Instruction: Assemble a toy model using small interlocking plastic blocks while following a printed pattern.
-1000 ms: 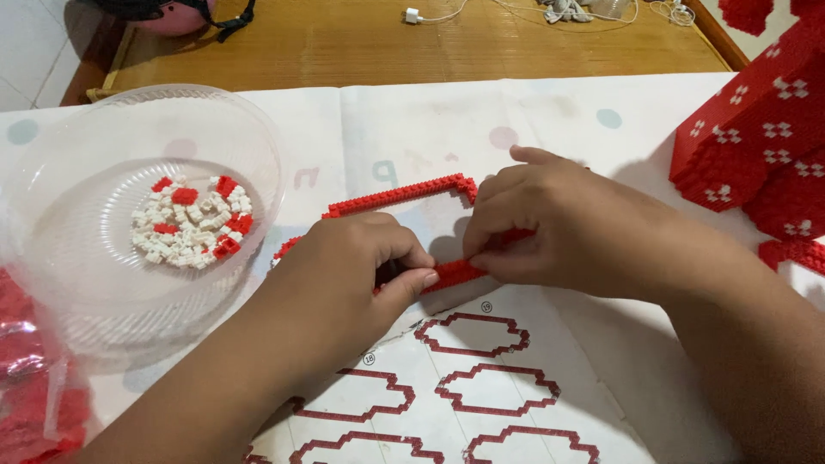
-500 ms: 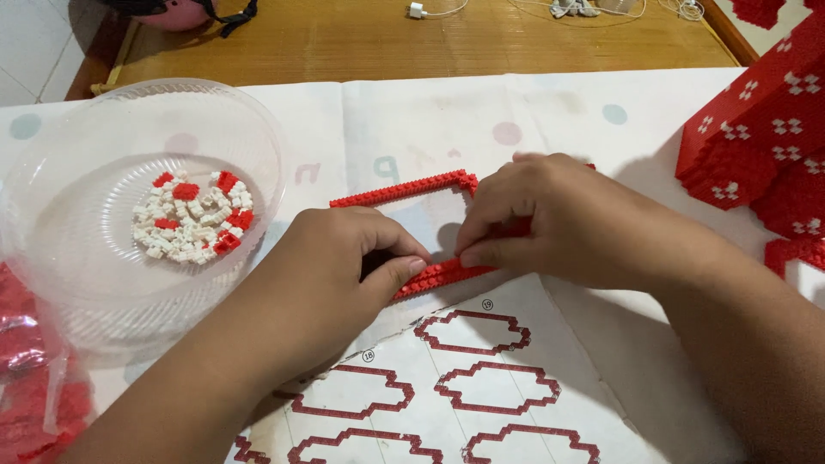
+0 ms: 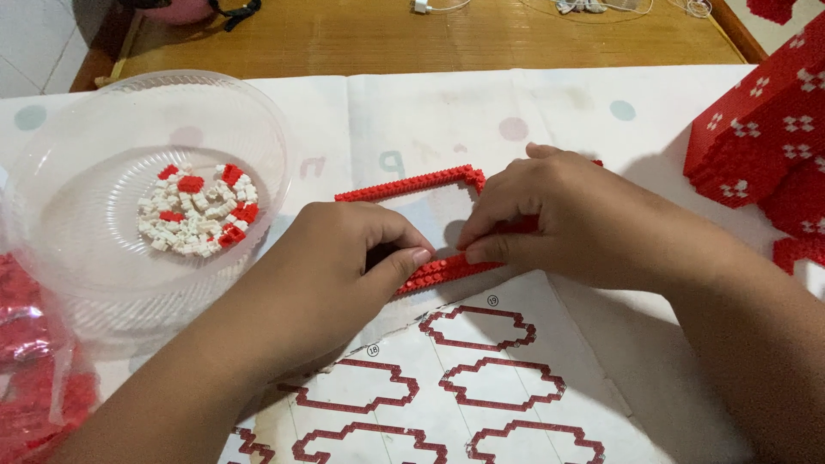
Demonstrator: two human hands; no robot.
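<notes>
A thin red frame of tiny bricks (image 3: 412, 185) lies flat on the white sheet in the middle of the head view. My left hand (image 3: 331, 271) rests over its left side, thumb pressing the frame's near edge (image 3: 443, 271). My right hand (image 3: 567, 215) covers the frame's right side, with fingertips pinching that same near edge beside my left thumb. Both hands hide much of the frame. A printed instruction sheet (image 3: 481, 378) with red outline shapes lies just in front of the hands.
A clear plastic bowl (image 3: 94, 283) at the left holds several small red and white bricks (image 3: 198, 219). A large red brick-built model with white marks (image 3: 765, 142) stands at the right. Clear bags of red bricks (image 3: 30, 378) lie at the lower left. Wooden floor lies beyond.
Both hands have stayed on the frame's near edge with only slight shifts of the fingers. The view has dropped a little.
</notes>
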